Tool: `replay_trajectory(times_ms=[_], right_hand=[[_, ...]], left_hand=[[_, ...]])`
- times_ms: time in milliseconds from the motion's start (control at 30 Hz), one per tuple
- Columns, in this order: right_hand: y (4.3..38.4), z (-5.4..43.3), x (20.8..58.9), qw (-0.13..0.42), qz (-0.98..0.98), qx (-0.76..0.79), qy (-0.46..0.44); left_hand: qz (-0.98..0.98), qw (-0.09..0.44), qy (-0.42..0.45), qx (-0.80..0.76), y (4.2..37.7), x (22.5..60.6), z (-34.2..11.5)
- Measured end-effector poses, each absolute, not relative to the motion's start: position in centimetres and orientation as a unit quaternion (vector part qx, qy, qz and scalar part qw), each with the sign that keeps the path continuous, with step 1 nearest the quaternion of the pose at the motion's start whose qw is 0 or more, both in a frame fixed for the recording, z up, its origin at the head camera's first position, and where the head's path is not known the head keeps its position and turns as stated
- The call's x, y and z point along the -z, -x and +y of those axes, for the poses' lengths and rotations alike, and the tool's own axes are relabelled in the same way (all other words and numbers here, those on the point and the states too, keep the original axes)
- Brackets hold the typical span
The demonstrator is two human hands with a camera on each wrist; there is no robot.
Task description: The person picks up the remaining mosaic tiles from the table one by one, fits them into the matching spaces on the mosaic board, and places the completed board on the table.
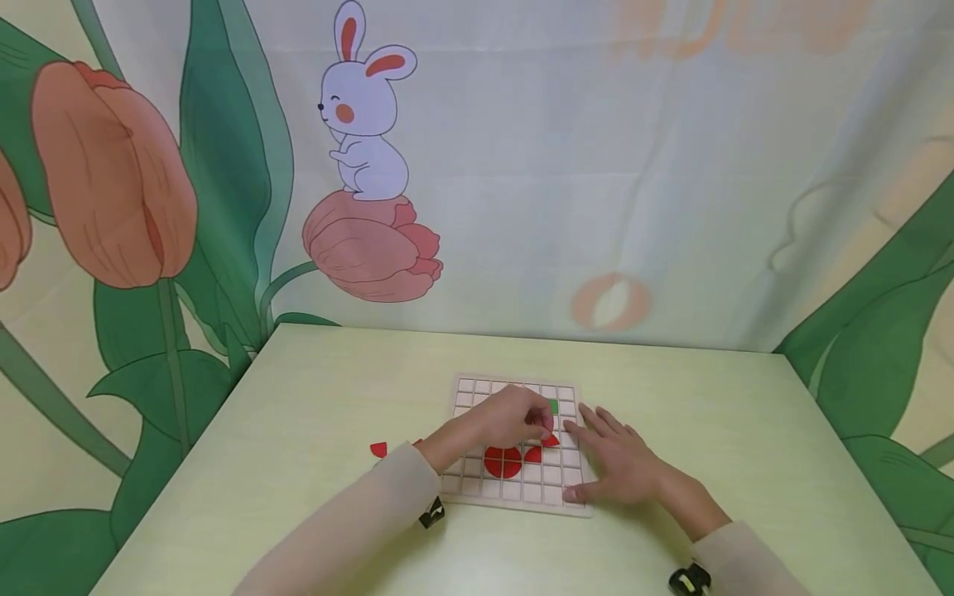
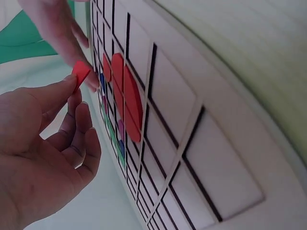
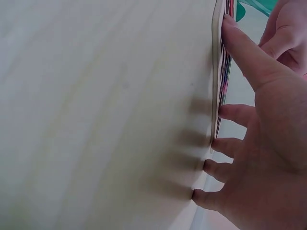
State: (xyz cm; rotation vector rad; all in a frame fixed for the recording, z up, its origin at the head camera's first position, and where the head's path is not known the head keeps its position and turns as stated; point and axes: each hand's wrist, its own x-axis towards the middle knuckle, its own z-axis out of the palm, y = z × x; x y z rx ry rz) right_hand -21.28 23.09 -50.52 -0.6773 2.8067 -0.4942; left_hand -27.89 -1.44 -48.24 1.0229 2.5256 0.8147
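Observation:
A wooden grid board [image 1: 551, 495] lies on the table, with small coloured pieces set in its squares. Over its upper right part, my left hand [image 1: 514, 414] pinches a red quarter-circle-like piece [image 2: 81, 73] between thumb and forefinger, just off the board in the left wrist view. My right hand [image 1: 622, 463] rests with fingers spread along the board's right edge, the thumb touching its lower right corner area. Red pieces form a circle [image 1: 503, 462] on the grid; another red piece [image 1: 532, 454] sits right of it. A green piece [image 1: 554, 406] shows near the top, and my left hand hides part of the grid.
Left of the board, a loose red piece [image 1: 378, 449] lies on the pale table [image 1: 328, 381]. A second red piece [image 1: 417, 442] peeks out by the left sleeve. Behind the table hangs a printed cloth [image 1: 507, 190] with a rabbit and tulips.

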Motion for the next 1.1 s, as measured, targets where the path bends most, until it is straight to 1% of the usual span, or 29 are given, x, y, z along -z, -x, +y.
replay_trajectory(times_ms=[200, 567, 833, 1100], right_hand=[[21.2, 23.2, 50.4, 0.104, 0.949, 0.171, 0.244], [21.1, 23.1, 50.1, 0.104, 0.948, 0.166, 0.249], [21.2, 23.1, 50.3, 0.103, 0.948, 0.162, 0.253], [21.2, 23.1, 50.3, 0.099, 0.949, 0.162, 0.250]], left_hand=[[0.881, 0.146, -0.370, -0.256, 27.6, 48.2, -0.5], [0.886, 0.153, -0.383, -0.213, 27.2, 48.2, -0.1], [0.894, 0.154, -0.375, -0.193, 26.7, 48.4, 0.1], [0.904, 0.127, -0.371, -0.171, 26.2, 48.3, 0.3]])
